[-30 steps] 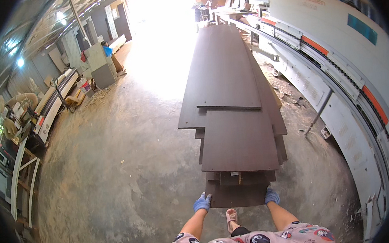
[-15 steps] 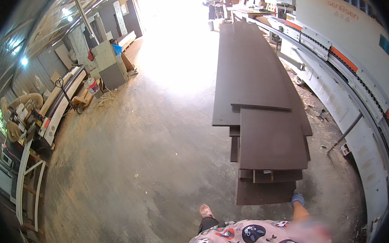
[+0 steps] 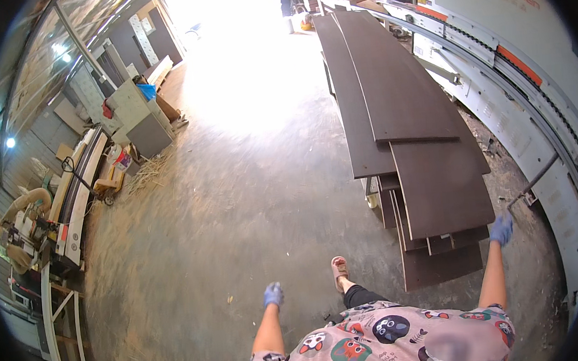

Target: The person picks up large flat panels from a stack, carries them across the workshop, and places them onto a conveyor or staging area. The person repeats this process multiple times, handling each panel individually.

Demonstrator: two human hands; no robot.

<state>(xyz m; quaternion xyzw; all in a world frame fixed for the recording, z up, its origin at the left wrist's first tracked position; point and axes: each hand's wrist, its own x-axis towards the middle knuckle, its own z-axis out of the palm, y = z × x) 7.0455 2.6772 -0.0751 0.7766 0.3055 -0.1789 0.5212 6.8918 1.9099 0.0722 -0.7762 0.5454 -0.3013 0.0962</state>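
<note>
My left hand, in a blue glove, hangs over the concrete floor, away from the boards. Its fingers look loosely curled, with nothing seen in them. My right hand, gloved the same way, is beside the near right corner of a dark brown board. Its fingers look stretched out; whether they touch the board's edge I cannot tell. This board lies partly under a longer brown panel on a staggered stack. A lower board sticks out toward me at the bottom.
A long white machine with a chain and orange strips runs along the right. A grey bar juts from it near the stack. At the left stand a pallet jack, a white bucket and a white frame. Concrete floor stretches between.
The view has shifted, putting the stack further right and closer. My left hand and forearm have come into view. My right hand has moved forward along the stack's right side.
</note>
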